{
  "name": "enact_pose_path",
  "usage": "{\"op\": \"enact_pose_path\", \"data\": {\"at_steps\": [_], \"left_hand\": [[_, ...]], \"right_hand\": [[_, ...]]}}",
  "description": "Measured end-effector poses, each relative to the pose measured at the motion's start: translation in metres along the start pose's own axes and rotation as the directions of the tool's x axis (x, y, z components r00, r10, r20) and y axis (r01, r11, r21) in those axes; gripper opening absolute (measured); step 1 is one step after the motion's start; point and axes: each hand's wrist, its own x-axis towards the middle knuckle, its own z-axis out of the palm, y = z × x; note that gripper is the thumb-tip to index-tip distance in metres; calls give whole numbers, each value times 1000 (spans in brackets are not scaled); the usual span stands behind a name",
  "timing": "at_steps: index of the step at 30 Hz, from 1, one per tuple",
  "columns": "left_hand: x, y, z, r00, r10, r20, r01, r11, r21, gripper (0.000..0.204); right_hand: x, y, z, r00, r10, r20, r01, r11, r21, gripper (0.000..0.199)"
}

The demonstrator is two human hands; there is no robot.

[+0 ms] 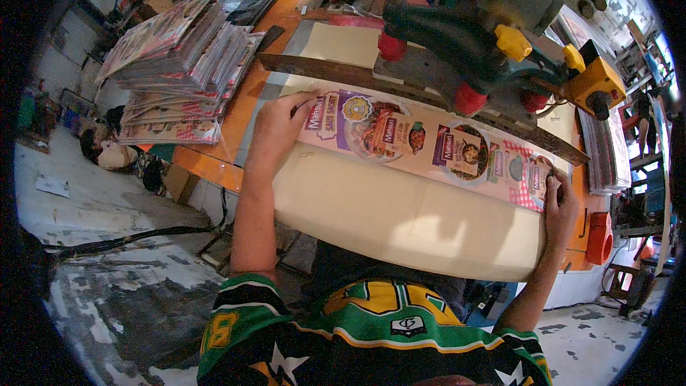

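A long pink printed sheet [429, 144] with food pictures and a red checked end lies crosswise in front of me. Below it spreads a broad cream sheet [400, 200] that hangs over the table's near edge. My left hand [277, 125] pinches the printed sheet's left end, thumb and fingers together at its upper corner. At the opposite end, my right hand [561, 200] grips the right edge, its fingers curled. The printed sheet's far long edge runs close along a dark metal bar [321, 68].
Beyond the bar stands a dark green machine [443, 36] with yellow knobs, red round parts and a yellow box [597, 89]. A tall leaning pile of printed sheets [164, 64] occupies the orange table's [207, 168] left side. At the right is a red ring-shaped object [600, 238]. Black cables [136, 236] cross the floor.
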Motion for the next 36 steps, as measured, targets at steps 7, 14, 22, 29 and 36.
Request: {"op": "enact_pose_path", "data": {"at_steps": [7,14,22,29,36], "left_hand": [[0,10,-3,1000,-16,14,16,1000,11,26],[0,6,-2,999,-27,16,27,998,51,26],[-4,11,-1,998,-44,37,42,998,42,27],[-5,16,-6,996,-10,84,11,1000,-13,32],[2,29,4,979,-130,157,124,991,46,36]], "right_hand": [[1,10,2,999,-32,-32,31,999,-7,30],[4,8,-3,999,41,26,-38,995,-96,29],[-2,7,-4,999,23,-36,-25,998,-53,26],[2,-1,-3,994,96,-49,-98,994,-45,27],[4,30,-3,994,1,-114,-14,993,-116,30]]}}
